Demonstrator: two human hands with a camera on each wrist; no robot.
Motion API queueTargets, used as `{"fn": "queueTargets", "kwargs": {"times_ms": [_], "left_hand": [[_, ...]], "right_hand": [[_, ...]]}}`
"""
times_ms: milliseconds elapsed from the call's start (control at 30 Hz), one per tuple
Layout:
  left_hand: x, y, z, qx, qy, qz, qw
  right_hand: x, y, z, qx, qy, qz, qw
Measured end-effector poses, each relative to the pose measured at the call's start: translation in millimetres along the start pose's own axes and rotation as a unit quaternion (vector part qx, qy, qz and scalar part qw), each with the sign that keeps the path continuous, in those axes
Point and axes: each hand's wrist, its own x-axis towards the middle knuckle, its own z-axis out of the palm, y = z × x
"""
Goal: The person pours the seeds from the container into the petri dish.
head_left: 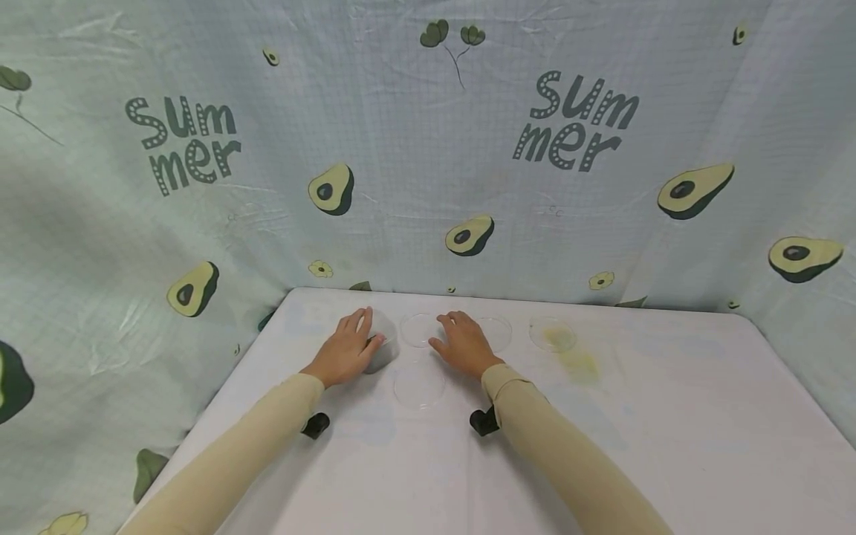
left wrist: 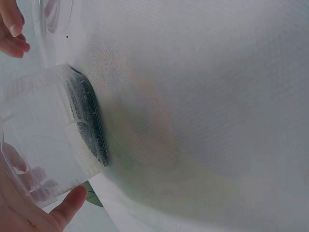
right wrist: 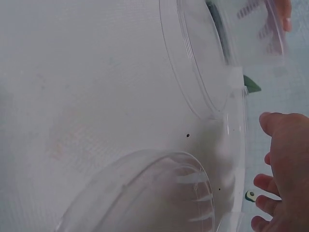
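My left hand [head_left: 343, 351] grips a clear plastic container [left wrist: 38, 121] at the left of the table. Through its wall the fingers show on one side, while the thumb [left wrist: 73, 200] lies along the other. Dark grains [left wrist: 87, 118] cover the container's bottom. To the right, my right hand [head_left: 466, 345] hovers with loosely bent fingers and holds nothing. Around it lie clear round plastic pieces: one behind [head_left: 416, 327], one to the right [head_left: 498, 338], and one nearer the front [head_left: 419, 386]. Whether these are lids or shallow dishes I cannot tell.
Another clear round piece [head_left: 553, 335] lies farther right, over a yellow patch [head_left: 582, 368] on the white table [head_left: 669, 446]. Tiny dark specks [right wrist: 188, 135] dot the tabletop. A cloth printed with avocados [head_left: 401, 148] hangs behind the table and at its sides.
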Motion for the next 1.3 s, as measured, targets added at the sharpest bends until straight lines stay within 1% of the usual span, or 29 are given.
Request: {"fn": "queueTargets", "kwargs": {"times_ms": [200, 267, 500, 767, 900, 1000, 1133, 1300], "left_hand": [[-0.5, -0.2, 1.0, -0.002, -0.001, -0.005, 1.0000], [-0.2, -0.8, 1.6, -0.005, -0.002, -0.005, 1.0000], [3.2, -2.5, 2.1, -0.006, 0.012, 0.009, 0.9999], [3.9, -1.4, 0.6, 0.005, 0.008, -0.001, 1.0000], [2.9, -0.9, -0.1, 0.008, 0.013, 0.002, 0.9999], [2.0, -0.4, -0.3, 0.008, 0.015, 0.002, 0.9999], [1.0, -0.1, 0.1, 0.004, 0.013, 0.001, 0.9999], [0.4, -1.5, 2.7, 0.007, 0.010, -0.004, 0.9999]], "right_hand": [[4.2, 0.8, 2.8, 0.007, -0.007, -0.001, 1.000], [6.3, 2.0, 4.3, 0.000, -0.011, -0.002, 1.000], [15.4, 4.2, 4.3, -0.024, -0.024, 0.005, 0.999], [22.9, -1.3, 4.4, -0.027, -0.029, 0.009, 0.999], [25.3, -3.8, 2.4, -0.031, -0.028, 0.008, 0.999], [27.8, -4.3, 2.4, -0.038, -0.034, 0.012, 0.999], [32.7, -2.2, 6.0, -0.058, -0.043, 0.017, 0.997], [37.2, 0.4, 10.5, -0.062, -0.049, 0.018, 0.997]]}}
